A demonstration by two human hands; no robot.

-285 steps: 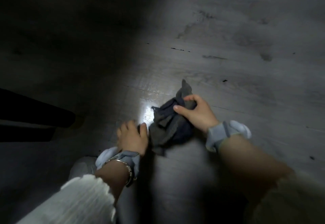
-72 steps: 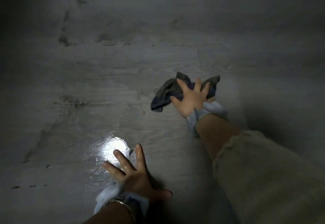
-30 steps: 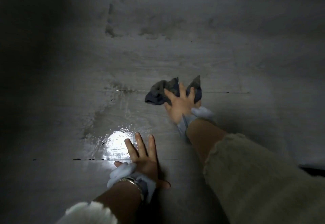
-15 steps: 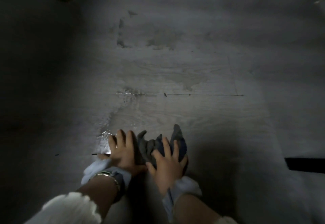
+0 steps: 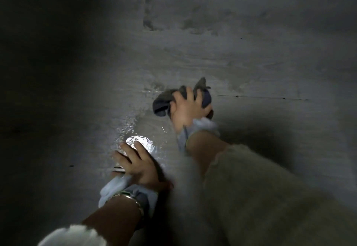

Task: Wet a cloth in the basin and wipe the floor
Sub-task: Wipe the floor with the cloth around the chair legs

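Clearly the wiping step is in hand, not the wetting: the basin is nowhere in view, and the cloth (image 5: 161, 104) is down on the floor (image 5: 251, 62), bunched into a dark wad under the right hand (image 5: 190, 110). That hand lies palm down on top of it, arm stretched forward, fingers apart and laid over the wad. As far as the blur allows, it presses the cloth rather than pinches it. One corner of the cloth pokes up between the fingers, and a fold sticks out to the left of the hand.

Nearer the body, the left hand (image 5: 139, 163) is flat on the floor with fingers spread, holding nothing; I judge it a prop for the person's weight. Its fingertips sit at the edge of a bright glare (image 5: 139, 141), and a wet sheen (image 5: 127, 122) runs from there up towards the cloth, so this strip looks already wiped.

A thin seam (image 5: 260, 97) crosses the floor level with the cloth. Beyond it the surface looks dull, and some dark marks (image 5: 148, 15) lie well apart from the cloth, farther out.

Next, I think, comes a steady sweep with the palm bearing down, carried across or beyond the seam onto the dry part. The wad is small under the hand, so opening it flatter would cover more. Reaching the far marks would likely need the left hand set farther forward first. A wet floor under a weight-bearing palm could slip.
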